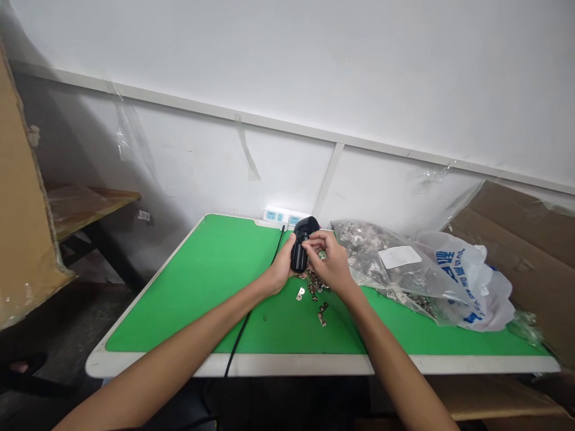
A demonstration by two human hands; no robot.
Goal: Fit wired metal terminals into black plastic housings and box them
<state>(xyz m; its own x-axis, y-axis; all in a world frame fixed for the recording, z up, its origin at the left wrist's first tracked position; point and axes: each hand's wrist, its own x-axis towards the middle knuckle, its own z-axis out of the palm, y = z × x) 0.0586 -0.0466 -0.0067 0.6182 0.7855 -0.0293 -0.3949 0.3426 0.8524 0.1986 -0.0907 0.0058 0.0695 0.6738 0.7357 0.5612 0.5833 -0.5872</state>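
My left hand (281, 266) is closed around a black plastic part (299, 254) with a curved, hollow upper end, held up over the green mat. The thumb and fingers of my right hand (330, 257) are pinched together at the part's hollow; whatever sits between them is too small to make out. Below the hands lies a loose pile of small metal pieces (317, 284). A flat metal piece (300, 293) rests just left of the pile, and a few more metal bits (322, 314) lie nearer the front.
The green mat (179, 299) covers a white-edged table. A black cable (238, 341) runs across it beside a power strip (283, 216). To the right are a clear bag of metal parts (372, 245), a white plastic bag (476, 281) and cardboard (521, 239). Another carton (27, 197) stands left.
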